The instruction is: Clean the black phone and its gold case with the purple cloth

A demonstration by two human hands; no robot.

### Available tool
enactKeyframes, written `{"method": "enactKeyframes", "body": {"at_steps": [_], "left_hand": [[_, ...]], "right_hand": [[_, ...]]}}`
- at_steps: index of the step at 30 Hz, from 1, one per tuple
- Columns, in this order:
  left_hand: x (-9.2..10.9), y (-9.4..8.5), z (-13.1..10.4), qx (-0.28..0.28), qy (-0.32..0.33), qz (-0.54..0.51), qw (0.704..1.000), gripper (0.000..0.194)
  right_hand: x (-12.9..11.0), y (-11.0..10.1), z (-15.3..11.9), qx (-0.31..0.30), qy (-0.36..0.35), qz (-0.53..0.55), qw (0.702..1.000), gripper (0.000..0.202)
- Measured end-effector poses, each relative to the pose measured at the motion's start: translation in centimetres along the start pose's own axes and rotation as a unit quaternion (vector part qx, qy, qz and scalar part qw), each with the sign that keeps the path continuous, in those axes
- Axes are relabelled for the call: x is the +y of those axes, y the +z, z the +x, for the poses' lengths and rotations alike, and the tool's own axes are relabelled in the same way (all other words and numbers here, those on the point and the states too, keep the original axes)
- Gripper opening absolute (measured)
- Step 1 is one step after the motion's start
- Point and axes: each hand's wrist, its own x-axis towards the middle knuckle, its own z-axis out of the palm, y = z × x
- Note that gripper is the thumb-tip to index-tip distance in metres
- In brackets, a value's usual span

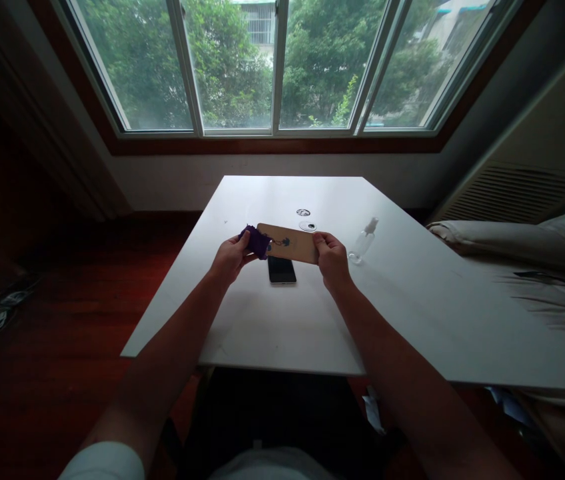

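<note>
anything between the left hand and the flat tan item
Yes: the purple cloth, held in the left hand, lies between it and the left end of the flat tan item, which the right hand grips.

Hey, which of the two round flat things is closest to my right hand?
The pale disc with the dark spot; the dark-patterned disc lies farther off, toward the window.

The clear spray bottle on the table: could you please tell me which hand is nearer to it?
Right. The right hand is just left of the spray bottle, while the left hand is farther left, holding the purple cloth.
</note>
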Motion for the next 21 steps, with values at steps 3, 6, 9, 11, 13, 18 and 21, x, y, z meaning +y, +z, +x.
{"method": "enactKeyframes", "body": {"at_steps": [3,6,9,11,13,18,21], "left_hand": [[0.0,-0.3,0.0,-0.006,-0.008,0.061,0.998,0.044],[0.1,-0.3,-0.1,0.0,0.0,0.122,0.993,0.046],[0.2,0.0,-0.4,-0.006,0.009,0.159,0.987,0.048],[0.3,0.2,-0.6,-0.003,0.019,0.168,0.986,0.054],[0.4,0.3,-0.8,0.028,0.039,0.18,0.983,0.069],[-0.1,-0.1,-0.7,0.119,0.046,0.253,0.959,0.087],[-0.3,-0.7,-0.4,0.162,0.068,0.302,0.937,0.08]], "right_hand": [[0.3,-0.1,0.1,-0.006,0.0,-0.014,1.0,0.048],[0.6,-0.1,0.1,-0.025,0.003,-0.027,0.999,0.046],[0.8,0.0,0.0,-0.043,0.02,-0.024,0.999,0.047],[0.9,0.2,-0.2,-0.051,0.034,-0.01,0.998,0.048],[0.8,0.5,-0.5,-0.053,0.043,0.015,0.998,0.048],[0.3,0.9,-1.1,-0.05,0.058,0.065,0.995,0.048],[0.1,1.0,-1.3,-0.044,0.055,0.07,0.995,0.049]]}}
